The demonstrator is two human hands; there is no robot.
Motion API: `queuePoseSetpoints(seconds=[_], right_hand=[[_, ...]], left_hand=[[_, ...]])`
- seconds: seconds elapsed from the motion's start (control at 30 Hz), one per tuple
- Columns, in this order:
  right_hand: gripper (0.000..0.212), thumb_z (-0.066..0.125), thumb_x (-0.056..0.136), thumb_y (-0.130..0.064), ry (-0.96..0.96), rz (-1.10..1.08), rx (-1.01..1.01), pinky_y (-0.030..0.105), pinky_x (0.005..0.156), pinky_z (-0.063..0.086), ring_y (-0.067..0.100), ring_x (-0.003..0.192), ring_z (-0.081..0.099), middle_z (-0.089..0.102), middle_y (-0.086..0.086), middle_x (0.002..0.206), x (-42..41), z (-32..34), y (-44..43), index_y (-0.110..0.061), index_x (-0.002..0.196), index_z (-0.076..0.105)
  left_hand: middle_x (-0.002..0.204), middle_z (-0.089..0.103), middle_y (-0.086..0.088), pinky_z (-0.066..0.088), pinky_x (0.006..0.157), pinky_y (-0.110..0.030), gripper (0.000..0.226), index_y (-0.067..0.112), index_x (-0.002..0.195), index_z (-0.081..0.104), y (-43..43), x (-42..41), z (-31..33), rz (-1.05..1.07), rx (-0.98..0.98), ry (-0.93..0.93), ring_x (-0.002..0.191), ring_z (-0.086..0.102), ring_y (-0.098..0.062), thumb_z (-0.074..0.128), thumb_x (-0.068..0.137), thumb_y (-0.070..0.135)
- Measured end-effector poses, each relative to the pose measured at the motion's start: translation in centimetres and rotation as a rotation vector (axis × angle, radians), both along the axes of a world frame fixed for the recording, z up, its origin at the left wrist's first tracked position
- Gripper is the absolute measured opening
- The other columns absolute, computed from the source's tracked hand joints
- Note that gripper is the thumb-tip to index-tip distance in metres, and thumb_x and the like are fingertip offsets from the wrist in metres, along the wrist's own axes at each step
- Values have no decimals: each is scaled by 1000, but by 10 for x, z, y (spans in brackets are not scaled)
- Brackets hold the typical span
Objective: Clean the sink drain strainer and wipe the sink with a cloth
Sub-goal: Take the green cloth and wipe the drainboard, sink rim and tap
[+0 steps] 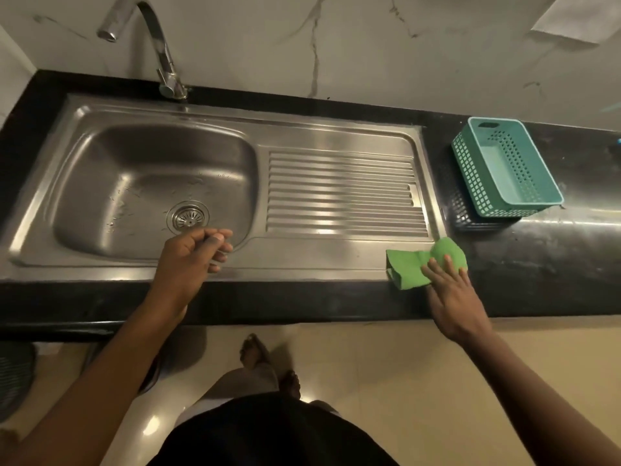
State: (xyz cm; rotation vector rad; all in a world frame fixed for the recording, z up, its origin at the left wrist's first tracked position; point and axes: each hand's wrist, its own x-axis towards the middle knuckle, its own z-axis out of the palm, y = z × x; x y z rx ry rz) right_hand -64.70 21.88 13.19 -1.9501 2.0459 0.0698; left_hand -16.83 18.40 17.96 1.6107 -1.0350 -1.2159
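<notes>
A steel sink with a ribbed drainboard is set into a black counter. Its round drain strainer sits in the bowl's floor, with water drops around it. My left hand hovers over the sink's front rim just below the strainer, fingers loosely curled, holding nothing. A crumpled green cloth lies at the drainboard's front right corner. My right hand rests on the cloth with straight fingers laid over it.
A chrome tap arches over the bowl from the back. A teal perforated basket stands on the black counter to the right of the sink. My feet show on the tiled floor below.
</notes>
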Motion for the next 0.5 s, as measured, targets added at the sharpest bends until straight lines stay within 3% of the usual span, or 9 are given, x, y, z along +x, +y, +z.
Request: queuePoseSetpoints(seconds=[0.1,0.2,0.33,0.5], right_hand=[[64,27,105,-38,-41,34,-42,46,132,2,26,162,-5,17,6,173,30,-16,39,-13,164,27],[63,34,107,-32,-146,-39,-79,53,131,5,28,162,-8,6,7,174,85,-34,61,-12,166,20],[63,23,109,-37,-183,62,-74,48,132,-4,20,159,-25,-11,-2,175,182,-45,59,-24,167,3],[64,31,108,-36,-253,393,-33,52,131,-4,29,161,-16,2,5,176,292,-40,54,-20,168,11]], left_hand=[[91,78,3,55,75,-33,20,22,102,77,18,-4,3,-9,12,-13,86,69,-18,58,103,18],[96,77,1,54,77,-32,20,19,106,76,39,-6,6,-9,25,-42,91,70,-19,56,105,19],[101,76,-5,56,79,-32,22,18,111,74,61,-7,9,7,38,-59,95,70,-21,53,106,19],[99,76,-13,54,75,-35,22,17,107,76,73,-16,13,51,30,-34,88,68,-23,55,105,14]])
